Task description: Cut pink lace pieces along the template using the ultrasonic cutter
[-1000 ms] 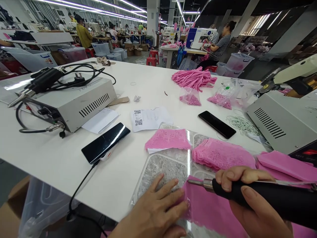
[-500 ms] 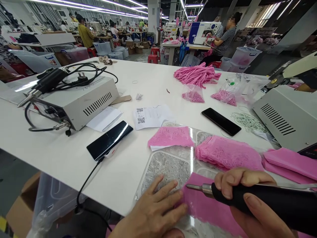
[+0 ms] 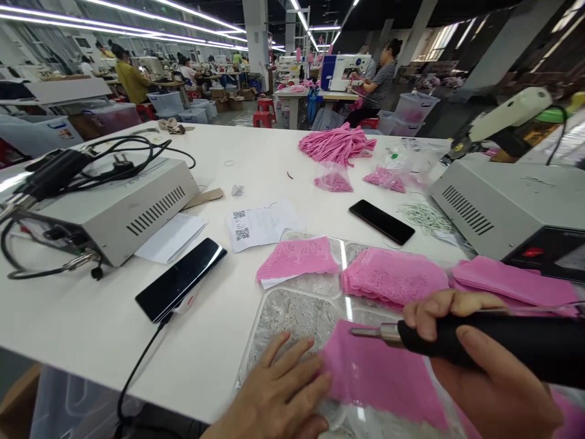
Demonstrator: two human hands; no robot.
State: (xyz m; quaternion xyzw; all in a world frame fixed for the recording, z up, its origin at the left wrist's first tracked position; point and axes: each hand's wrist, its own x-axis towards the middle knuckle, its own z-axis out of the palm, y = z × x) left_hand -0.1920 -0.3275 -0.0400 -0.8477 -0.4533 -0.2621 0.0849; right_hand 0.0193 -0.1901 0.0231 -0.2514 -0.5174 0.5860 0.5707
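My right hand [image 3: 484,353] is wrapped round a black ultrasonic handpiece [image 3: 512,341] with a narrow metal tip. The tip points left, over the upper part of a pink fabric piece [image 3: 379,378]. My left hand [image 3: 278,390] lies flat with fingers apart, its fingertips at the left edge of that fabric. Underneath is a clear plastic sheet with rounded compartments [image 3: 292,314] over a speckled grey surface. Behind it lie a single pink lace piece [image 3: 299,256] on white paper and a stack of pink lace pieces [image 3: 395,274]. Folded pink fabric [image 3: 512,283] rests at the right.
Grey control boxes stand at left [image 3: 123,201] and right [image 3: 498,201], the left one carrying another handpiece [image 3: 59,174]. Two phones [image 3: 183,277] [image 3: 381,221], a printed paper [image 3: 262,224], pink strips [image 3: 336,143] and small bags [image 3: 333,178] lie on the white table. Other people sew beyond.
The view has turned right, so things on the table appear farther left. The handpiece tip has shifted slightly right over the pink fabric; my left hand stays flat at its edge.
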